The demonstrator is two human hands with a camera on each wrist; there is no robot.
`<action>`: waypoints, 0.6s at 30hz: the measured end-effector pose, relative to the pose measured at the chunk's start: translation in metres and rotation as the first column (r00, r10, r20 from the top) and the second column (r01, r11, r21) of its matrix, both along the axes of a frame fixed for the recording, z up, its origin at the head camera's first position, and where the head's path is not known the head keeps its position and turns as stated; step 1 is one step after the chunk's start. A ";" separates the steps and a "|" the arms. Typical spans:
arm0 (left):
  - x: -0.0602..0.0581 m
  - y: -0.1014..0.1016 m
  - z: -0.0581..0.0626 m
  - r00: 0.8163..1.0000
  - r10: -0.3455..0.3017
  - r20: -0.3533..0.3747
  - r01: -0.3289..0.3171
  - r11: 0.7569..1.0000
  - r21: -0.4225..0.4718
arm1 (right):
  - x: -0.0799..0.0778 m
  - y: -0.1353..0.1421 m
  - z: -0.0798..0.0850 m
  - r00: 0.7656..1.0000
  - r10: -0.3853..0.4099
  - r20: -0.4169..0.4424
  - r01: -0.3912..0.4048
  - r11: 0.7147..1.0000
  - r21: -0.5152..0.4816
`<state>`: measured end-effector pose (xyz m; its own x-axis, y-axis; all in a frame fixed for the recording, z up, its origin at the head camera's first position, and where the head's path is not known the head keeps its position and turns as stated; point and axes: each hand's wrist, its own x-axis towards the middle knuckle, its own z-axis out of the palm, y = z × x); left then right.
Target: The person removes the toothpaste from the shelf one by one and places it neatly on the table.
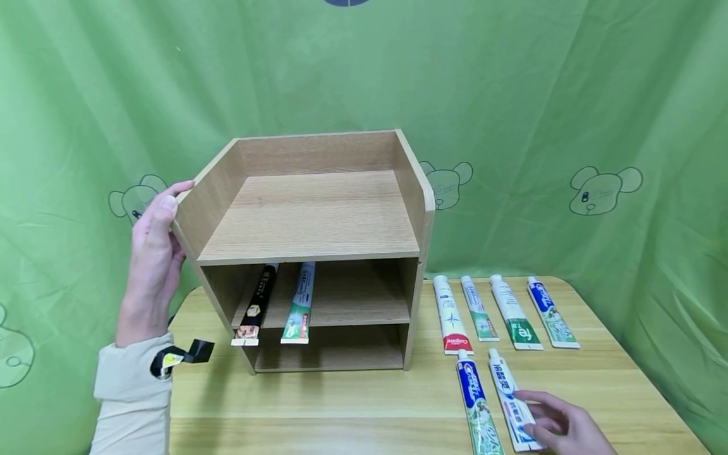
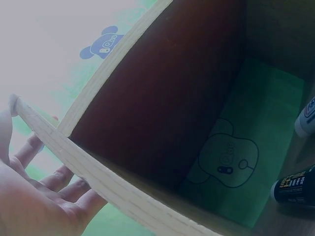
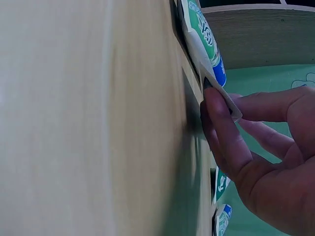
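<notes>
My left hand [image 1: 152, 259] holds the left side panel of a wooden desktop shelf [image 1: 307, 215], thumb at the panel's edge and fingers along its outer side. On the right, my right hand [image 1: 563, 423] pinches the flat end of a white and blue toothpaste tube [image 1: 510, 401]; in the right wrist view thumb and fingers meet at that end, low over the table. Just left of it lies a blue and green toothpaste tube [image 1: 478, 407]. A black toothpaste tube [image 1: 258, 306] and a white and green toothpaste tube [image 1: 299, 303] stick out of the shelf's middle compartment.
Behind the right hand, a row holds a red-ended tube [image 1: 452, 316], a small green-ended tube [image 1: 479, 309], a white and green tube [image 1: 515, 314] and a blue tube [image 1: 552, 314]. The wooden table [image 1: 341, 404] backs onto a green curtain [image 1: 512, 95].
</notes>
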<state>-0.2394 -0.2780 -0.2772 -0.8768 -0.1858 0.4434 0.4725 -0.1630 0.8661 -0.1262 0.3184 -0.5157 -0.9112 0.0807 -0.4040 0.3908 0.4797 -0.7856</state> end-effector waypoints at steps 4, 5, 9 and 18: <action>0.000 0.001 0.000 1.000 -0.001 -0.005 0.001 1.000 -0.002 | 0.001 0.001 -0.002 1.000 0.004 0.008 -0.004 1.000 0.007; 0.000 0.001 0.000 1.000 -0.002 -0.005 0.002 1.000 -0.002 | 0.000 0.002 -0.002 1.000 0.006 0.009 -0.006 1.000 0.011; 0.000 0.001 0.000 1.000 -0.002 -0.005 0.002 1.000 -0.002 | -0.001 0.004 -0.004 1.000 0.018 0.015 -0.019 0.999 0.048; 0.001 0.000 0.000 1.000 0.003 0.001 -0.003 1.000 -0.005 | 0.000 0.010 -0.006 0.997 0.072 -0.003 -0.072 0.993 0.090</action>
